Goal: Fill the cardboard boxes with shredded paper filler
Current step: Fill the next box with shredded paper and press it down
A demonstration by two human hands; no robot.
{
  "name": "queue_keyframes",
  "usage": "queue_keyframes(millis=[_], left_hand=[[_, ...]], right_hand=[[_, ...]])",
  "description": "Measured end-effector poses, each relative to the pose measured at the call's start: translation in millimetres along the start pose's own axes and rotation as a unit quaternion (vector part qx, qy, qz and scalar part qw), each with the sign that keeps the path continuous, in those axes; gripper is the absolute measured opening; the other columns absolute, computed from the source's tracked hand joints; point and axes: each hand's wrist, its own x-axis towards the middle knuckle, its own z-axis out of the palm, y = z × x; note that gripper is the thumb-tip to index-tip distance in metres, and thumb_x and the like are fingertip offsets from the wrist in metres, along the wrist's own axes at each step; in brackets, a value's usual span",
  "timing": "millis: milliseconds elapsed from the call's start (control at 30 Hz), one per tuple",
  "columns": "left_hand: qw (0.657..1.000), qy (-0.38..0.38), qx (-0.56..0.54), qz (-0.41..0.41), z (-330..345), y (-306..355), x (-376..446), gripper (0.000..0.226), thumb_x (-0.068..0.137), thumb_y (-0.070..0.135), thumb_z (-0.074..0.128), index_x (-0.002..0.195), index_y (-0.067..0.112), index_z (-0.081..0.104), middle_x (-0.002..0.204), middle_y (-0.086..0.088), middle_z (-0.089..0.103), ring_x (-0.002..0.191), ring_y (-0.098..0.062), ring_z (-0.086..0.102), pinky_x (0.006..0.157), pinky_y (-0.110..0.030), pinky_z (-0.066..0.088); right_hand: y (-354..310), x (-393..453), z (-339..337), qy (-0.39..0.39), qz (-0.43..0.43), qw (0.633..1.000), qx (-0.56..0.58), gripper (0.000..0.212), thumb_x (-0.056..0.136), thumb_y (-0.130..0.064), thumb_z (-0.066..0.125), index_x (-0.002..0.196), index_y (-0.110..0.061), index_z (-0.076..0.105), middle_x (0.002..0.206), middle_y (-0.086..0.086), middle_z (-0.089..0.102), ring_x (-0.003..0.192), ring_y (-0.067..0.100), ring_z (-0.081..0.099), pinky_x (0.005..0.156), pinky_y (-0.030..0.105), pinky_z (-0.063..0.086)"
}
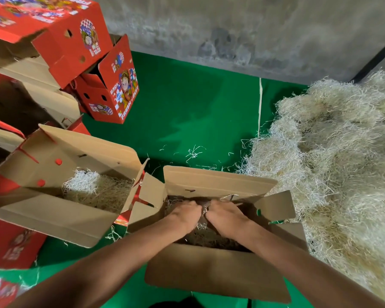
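An open cardboard box (211,271) stands right in front of me on the green mat, its flaps spread outward. Shredded paper filler (206,235) lies dark in shadow inside it. My left hand (183,215) and my right hand (226,216) are both down in this box, side by side and palm down, pressing on the filler; their fingertips are buried in it. To the left a second open box (53,218) holds a pale layer of filler (98,190). A big heap of shredded paper (333,165) fills the right side.
Red printed fruit boxes (65,41) are stacked at the upper left, one (111,90) tilted on the green mat (187,103). More red boxes (11,243) sit at the lower left. A grey concrete wall (253,30) closes the back. Loose strands dot the mat.
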Motion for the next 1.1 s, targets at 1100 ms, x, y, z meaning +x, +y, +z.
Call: queue_keyframes(millis=[1100], left_hand=[[0.987,-0.142,0.057,-0.039,30.6,-11.3,26.6,0.063,0.100,0.027,0.054,0.157,0.019,0.027,0.164,-0.015,0.016,0.150,-0.034,0.016,0.122,-0.048,0.022]], right_hand=[[15.8,10.1,54.1,-0.251,0.148,0.935,-0.203,0.037,0.096,-0.018,0.059,0.133,-0.016,0.062,0.131,0.004,0.063,0.112,0.020,0.062,0.078,0.029,0.053]])
